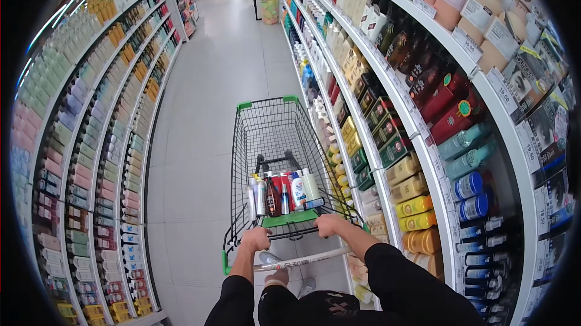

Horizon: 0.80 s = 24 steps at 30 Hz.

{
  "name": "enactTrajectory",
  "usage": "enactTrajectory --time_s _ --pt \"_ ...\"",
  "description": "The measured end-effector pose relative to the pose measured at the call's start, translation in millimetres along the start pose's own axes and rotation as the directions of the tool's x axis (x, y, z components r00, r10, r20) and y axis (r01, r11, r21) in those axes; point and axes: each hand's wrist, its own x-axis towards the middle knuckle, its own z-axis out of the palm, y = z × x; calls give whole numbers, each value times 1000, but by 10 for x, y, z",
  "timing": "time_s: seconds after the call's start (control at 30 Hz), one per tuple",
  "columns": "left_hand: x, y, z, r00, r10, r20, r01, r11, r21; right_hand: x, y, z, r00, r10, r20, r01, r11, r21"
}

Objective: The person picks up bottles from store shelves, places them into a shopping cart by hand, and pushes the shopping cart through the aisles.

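A black wire shopping cart (242, 138) with green corner pieces stands in front of me. My left hand (256, 239) is closed on the rear of its frame, left of a green panel (283, 217). On the right side of that panel, my right hand (328, 225) is closed on the frame too. The pale handlebar (302, 261) crosses below both hands, nearer my body. Near the back of the basket stand several bottles, among them a dark brown pump bottle (272, 197), a white bottle (299, 191) and a pale green bottle (310, 184).
Shelves (115, 41) of bottles line the left side. On the right, close to the cart, run shelves (417, 138) of pump bottles, boxes and jars with price tags. A grey tiled floor (206, 84) leads ahead to a bin of colourful items (269, 8).
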Motion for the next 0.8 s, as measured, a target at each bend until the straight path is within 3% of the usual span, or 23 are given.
enactTrajectory --time_s 0.1,0.27,0.73,0.8 --pt "13 -19 -172 999 -26 22 26 1000 11 142 -33 -110 996 61 68 -63 998 22" --pt "223 -155 -349 996 -48 71 47 999 26 398 21 -186 999 43 29 -44 999 23" --pt "730 -618 -746 982 36 188 -27 998 -50 850 -61 -623 995 94 13 -95 991 89" --pt "759 -643 -818 982 43 182 -34 998 -51 880 -99 -724 986 150 68 -156 984 86"
